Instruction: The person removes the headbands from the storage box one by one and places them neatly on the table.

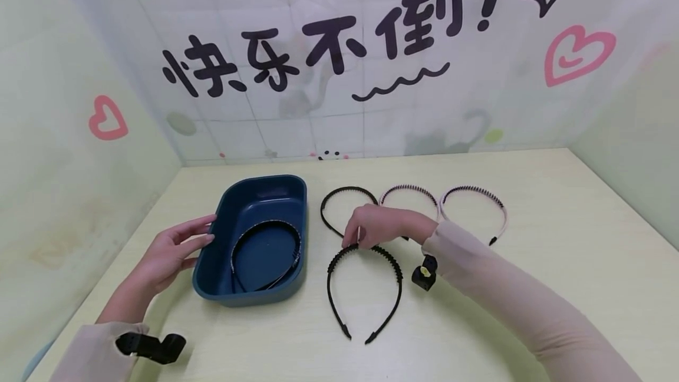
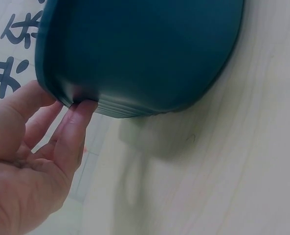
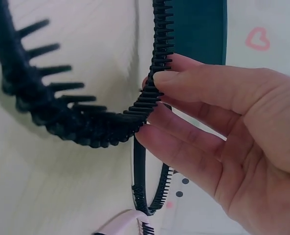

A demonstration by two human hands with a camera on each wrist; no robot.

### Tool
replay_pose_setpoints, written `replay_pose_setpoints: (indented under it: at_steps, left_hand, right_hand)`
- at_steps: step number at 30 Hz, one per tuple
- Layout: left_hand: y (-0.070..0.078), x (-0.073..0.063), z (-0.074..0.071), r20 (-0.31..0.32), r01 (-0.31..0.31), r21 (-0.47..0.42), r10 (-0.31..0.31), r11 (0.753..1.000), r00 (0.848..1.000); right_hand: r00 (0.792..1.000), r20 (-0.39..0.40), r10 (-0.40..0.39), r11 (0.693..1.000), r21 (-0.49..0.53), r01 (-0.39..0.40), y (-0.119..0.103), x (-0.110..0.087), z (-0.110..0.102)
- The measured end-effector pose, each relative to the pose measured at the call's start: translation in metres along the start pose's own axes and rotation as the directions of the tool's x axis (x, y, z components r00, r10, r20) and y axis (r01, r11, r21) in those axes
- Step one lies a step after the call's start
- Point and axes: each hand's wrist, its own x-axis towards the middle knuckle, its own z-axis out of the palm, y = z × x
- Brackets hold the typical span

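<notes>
My left hand (image 1: 164,252) rests its fingertips against the left rim of a dark blue plastic basin (image 1: 265,208); in the left wrist view the fingers (image 2: 76,132) touch the basin's edge near some ridges. A thin black headband (image 1: 272,222) lies inside the basin. To its right, my right hand (image 1: 376,223) pinches the top of a black toothed headband (image 1: 398,271) between thumb and fingers, its two ends pointing toward me. The right wrist view shows the teeth of this headband (image 3: 71,129) up close.
Behind the right hand, a row on the pale table (image 1: 536,193) holds another black headband (image 1: 350,188), a pale pink headband with dark teeth (image 1: 409,187) and a similar pink one (image 1: 480,190). A printed cloth (image 1: 329,105) hangs along the table's back.
</notes>
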Motion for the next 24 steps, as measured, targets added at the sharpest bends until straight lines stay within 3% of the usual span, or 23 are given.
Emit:
replay_pose_setpoints:
  at_steps: [12,24]
  left_hand:
    - [0.0008,0.0003,-0.0015,0.000,0.008,0.012,-0.008,1.000,1.000]
    - [-0.0004,0.0012,-0.0018,-0.002,0.014,0.004,-0.014,1.000,1.000]
  right_hand:
    - [0.999,-0.042,-0.034,0.999,0.002,0.034,0.0030,0.0046,0.0071]
    - [0.998,-0.054,-0.021,1.000,-0.024,0.019,0.0029,0.0069,0.0093]
